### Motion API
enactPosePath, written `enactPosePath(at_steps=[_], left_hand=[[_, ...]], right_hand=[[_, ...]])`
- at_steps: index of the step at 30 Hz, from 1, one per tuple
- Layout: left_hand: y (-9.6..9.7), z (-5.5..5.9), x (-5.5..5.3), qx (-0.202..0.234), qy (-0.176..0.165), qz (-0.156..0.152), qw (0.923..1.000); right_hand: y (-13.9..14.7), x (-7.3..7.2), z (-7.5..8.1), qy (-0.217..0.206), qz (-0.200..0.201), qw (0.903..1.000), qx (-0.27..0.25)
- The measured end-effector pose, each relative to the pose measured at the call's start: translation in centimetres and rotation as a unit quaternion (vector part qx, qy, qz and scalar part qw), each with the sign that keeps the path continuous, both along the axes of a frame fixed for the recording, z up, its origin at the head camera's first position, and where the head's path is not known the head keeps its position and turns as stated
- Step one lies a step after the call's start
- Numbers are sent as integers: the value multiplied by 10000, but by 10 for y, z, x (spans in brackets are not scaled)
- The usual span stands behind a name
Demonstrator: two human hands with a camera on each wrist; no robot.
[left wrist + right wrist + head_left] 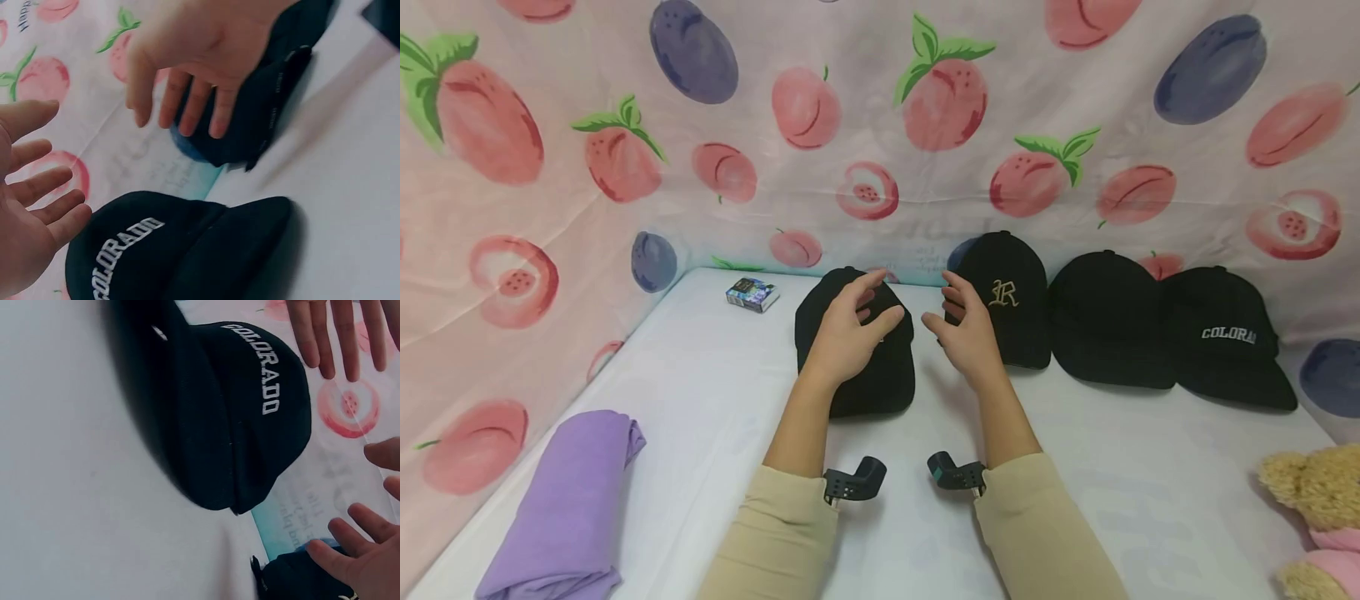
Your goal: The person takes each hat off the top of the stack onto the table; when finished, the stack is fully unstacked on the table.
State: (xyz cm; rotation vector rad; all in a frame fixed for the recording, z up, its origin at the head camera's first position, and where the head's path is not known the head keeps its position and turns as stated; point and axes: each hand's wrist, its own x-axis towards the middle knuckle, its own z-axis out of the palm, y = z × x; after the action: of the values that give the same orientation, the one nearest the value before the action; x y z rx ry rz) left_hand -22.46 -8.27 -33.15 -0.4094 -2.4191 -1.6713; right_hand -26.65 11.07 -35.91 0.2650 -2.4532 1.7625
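A black cap with white COLORADO lettering (275,381) stands on the white surface, brim toward me. In the head view my left hand (850,329) overlaps that cap (876,383), its fingers apart and gently bent. My right hand (968,333) is raised to the right of it, palm turned inward, with nothing in its grasp. Behind the right hand is a black cap with a gold R (1018,321). Both the left hand (28,212) and right hand (206,56) appear in the left wrist view, fingers spread and holding nothing.
Right of the R cap are a plain black cap (1108,321) and another lettered cap (1225,333). A small patterned box (752,294) lies back left, folded purple cloth (568,508) front left. A teddy bear (1318,496) is at the right edge. Fruit-print fabric (865,125) hangs behind.
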Motion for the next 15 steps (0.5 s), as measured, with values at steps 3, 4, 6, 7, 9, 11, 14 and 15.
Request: enactPosePath(at_steps=[3,4,6,7,9,11,14,15], left_hand=[[-9,1,0,47,-11,50,10000],[-11,1,0,53,-10,67,10000],[-16,0,0,68,1,92,9999],[-18,0,-1,81,15,101,9999],[-21,0,-1,92,31,111,9999],[-25,1,-2,93,22,134,9999],[-32,1,-3,113,-18,167,9998],[-36,1,-4,128,-35,205,9997]], right_hand=[[-3,1,-3,3,188,9998,90],[-4,1,-4,3,233,9997,102],[-5,1,-6,6,278,9996,100],[-6,1,-6,1,289,9995,83],[-6,1,-7,9,310,9995,74],[-7,1,-8,26,333,9994,44],[-8,1,-7,37,352,9994,30],[-9,1,-7,27,369,9993,32]])
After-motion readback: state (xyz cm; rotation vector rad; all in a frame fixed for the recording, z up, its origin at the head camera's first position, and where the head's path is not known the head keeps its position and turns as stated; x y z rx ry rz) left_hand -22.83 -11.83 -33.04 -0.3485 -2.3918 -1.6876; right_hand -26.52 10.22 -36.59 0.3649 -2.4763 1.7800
